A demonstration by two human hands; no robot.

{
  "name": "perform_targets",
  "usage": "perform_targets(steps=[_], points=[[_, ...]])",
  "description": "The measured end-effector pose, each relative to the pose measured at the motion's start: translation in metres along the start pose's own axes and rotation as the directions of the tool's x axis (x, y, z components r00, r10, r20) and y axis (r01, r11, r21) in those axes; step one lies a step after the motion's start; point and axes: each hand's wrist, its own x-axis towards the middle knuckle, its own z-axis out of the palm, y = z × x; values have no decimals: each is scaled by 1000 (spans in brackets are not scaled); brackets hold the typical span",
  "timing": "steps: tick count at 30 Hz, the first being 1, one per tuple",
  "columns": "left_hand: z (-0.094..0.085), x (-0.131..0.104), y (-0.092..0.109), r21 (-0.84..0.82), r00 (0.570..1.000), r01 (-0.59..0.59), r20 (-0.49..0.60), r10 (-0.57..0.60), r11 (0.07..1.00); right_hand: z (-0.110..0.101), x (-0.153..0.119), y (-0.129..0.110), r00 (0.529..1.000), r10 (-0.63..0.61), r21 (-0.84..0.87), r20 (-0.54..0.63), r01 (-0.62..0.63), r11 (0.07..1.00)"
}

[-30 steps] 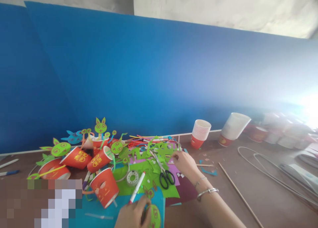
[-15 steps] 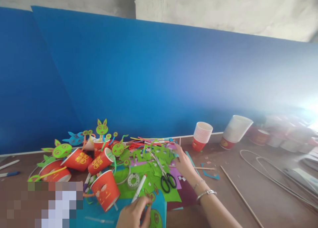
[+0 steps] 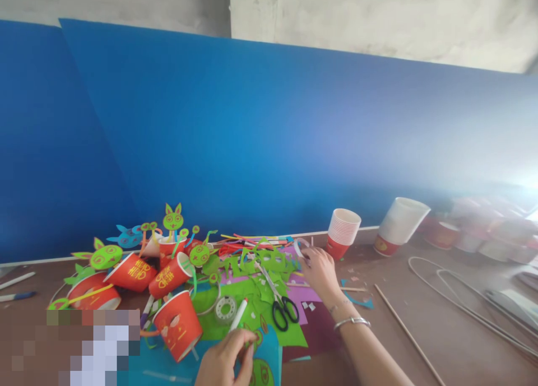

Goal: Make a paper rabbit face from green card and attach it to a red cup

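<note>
pinching one pale ring [image 3: 296,247]: right hand [image 3: 320,271] | left hand [image 3: 229,355] curled, cannot tell grip | scissors [image 3: 274,292]: one

The head-worn camera looks forward and down across the counter [image 3: 420,319], close behind the left hand [image 3: 229,357] at six o'clock, facing the blue panel [image 3: 269,139] at twelve.

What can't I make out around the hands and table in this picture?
All in the head view:
- Anything pinched by the left hand: hidden by its own curled fingers.
- Pale ring: near part covered by the right hand.
- Lowest green face: cut off by the bottom edge.
- Red-and-white heap, far right: blurred by glare.
- Lower-left corner: masked by pixel blocks.
</note>
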Motion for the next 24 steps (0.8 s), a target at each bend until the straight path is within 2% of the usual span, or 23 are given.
perform_targets(steps=[4, 7, 9, 14, 17, 24], points=[[-17, 24, 17, -3, 992, -7, -127, 7, 1000, -18, -5, -35, 996, -83, 122, 24, 79, 989], [-26, 47, 28, 6, 983, -29, -182, 29, 1000, -26, -19, -65, 966, -226, 463, 126, 144, 875], [-27, 59, 32, -45, 974, -38, -223, 27, 998, -28, -28, -80, 933, -318, 542, 167, 183, 820], [-26, 67, 31, -348, 965, 58, -222, -142, 936, -34, -39, -93, 897, -410, 565, 163, 256, 784], [-30, 69, 28, -434, 955, 102, -209, -210, 895, -39, -39, -95, 855, -480, 567, 197, 300, 767], [-32, 72, 25, -347, 959, 6, -262, -104, 938, -44, -43, -103, 801, -531, 471, 276, 368, 801]])
